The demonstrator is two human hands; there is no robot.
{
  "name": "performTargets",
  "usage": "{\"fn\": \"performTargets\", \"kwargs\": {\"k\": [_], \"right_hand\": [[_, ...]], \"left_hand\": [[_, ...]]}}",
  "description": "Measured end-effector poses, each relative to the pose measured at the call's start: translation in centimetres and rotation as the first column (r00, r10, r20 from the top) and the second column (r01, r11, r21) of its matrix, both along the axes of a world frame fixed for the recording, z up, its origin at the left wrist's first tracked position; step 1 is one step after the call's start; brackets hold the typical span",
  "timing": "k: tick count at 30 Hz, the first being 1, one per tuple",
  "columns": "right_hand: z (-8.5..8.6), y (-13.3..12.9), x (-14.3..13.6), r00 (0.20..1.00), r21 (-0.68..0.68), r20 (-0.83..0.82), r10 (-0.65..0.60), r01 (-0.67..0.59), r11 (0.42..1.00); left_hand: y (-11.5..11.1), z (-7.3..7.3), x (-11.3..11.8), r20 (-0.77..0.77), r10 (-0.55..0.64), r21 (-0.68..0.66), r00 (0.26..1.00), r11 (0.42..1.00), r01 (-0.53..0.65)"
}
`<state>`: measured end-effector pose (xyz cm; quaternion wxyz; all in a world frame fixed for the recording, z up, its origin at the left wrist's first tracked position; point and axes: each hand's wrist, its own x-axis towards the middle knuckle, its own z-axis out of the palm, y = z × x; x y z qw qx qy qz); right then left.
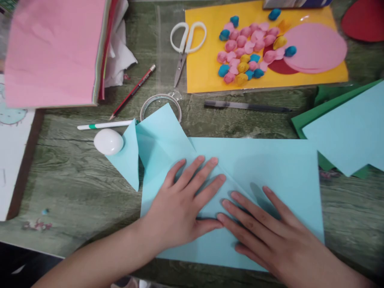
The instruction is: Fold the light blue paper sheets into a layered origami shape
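A large light blue sheet [288, 172] lies on the table. On top of it is a second light blue piece with creases [163, 124], its upper corner reaching over a roll of tape [144, 108]. My left hand [183, 204] rests on this piece with fingers spread. My right hand [264, 228] lies to its right, fingers stretched out over the blue paper, its fingertips near my left thumb. A folded blue triangle [129, 160] is left of the sheet, with a white egg-shaped object [108, 141] at its edge.
White-handled scissors [181, 60], a red pencil [132, 93], a white pen [105, 125] and a dark pen [246, 106] lie beyond the sheet. Small paper pieces [241, 41] sit on yellow paper [201, 76]. Pink sheets [54, 52] are at left, green and blue paper [348, 132] at right.
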<state>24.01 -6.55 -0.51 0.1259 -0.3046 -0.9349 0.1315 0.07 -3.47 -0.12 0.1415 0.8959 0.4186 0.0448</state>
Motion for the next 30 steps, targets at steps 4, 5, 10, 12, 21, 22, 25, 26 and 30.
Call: {"fn": "performTargets", "kwargs": {"k": [4, 5, 10, 12, 21, 22, 25, 26, 30], "right_hand": [[-0.11, 0.02, -0.02, 1.000, 0.008, -0.001, -0.003, 0.003, 1.000], [-0.10, 0.06, -0.03, 1.000, 0.014, 0.004, 0.001, -0.001, 1.000], [0.11, 0.40, 0.01, 0.998, 0.041, 0.050, 0.034, -0.036, 0.998], [0.19, 0.56, 0.03, 0.997, 0.053, 0.064, 0.040, -0.044, 0.998], [0.36, 0.64, 0.05, 0.997, 0.062, 0.056, 0.048, -0.051, 0.997], [0.35, 0.60, 0.06, 0.997, 0.062, 0.059, 0.047, -0.051, 0.997], [0.33, 0.53, 0.07, 0.997, 0.062, 0.053, 0.051, -0.054, 0.997], [0.33, 0.53, 0.08, 0.998, 0.059, 0.047, 0.051, -0.054, 0.997], [0.40, 0.67, 0.06, 0.998, 0.053, 0.049, 0.042, -0.045, 0.998]], "left_hand": [[-0.03, -0.05, 0.04, 0.006, 0.004, 0.007, 1.000, 1.000, -0.004], [-0.02, -0.06, 0.04, 0.007, 0.004, 0.008, 1.000, 1.000, -0.004], [-0.03, 0.09, 0.04, 0.004, -0.006, -0.004, 1.000, 1.000, 0.006], [-0.12, 0.22, 0.06, -0.011, -0.016, -0.003, 1.000, 1.000, 0.016], [-0.37, 0.54, 0.31, -0.050, -0.043, 0.036, 0.998, 0.998, 0.044], [-0.37, 0.53, 0.30, -0.053, -0.041, 0.033, 0.998, 0.999, 0.042], [-0.41, 0.52, 0.22, -0.054, -0.040, 0.020, 0.998, 0.999, 0.041], [-0.43, 0.52, 0.20, -0.053, -0.040, 0.018, 0.998, 0.999, 0.041], [-0.43, 0.47, 0.20, -0.048, -0.036, 0.018, 0.998, 0.999, 0.037]]}}
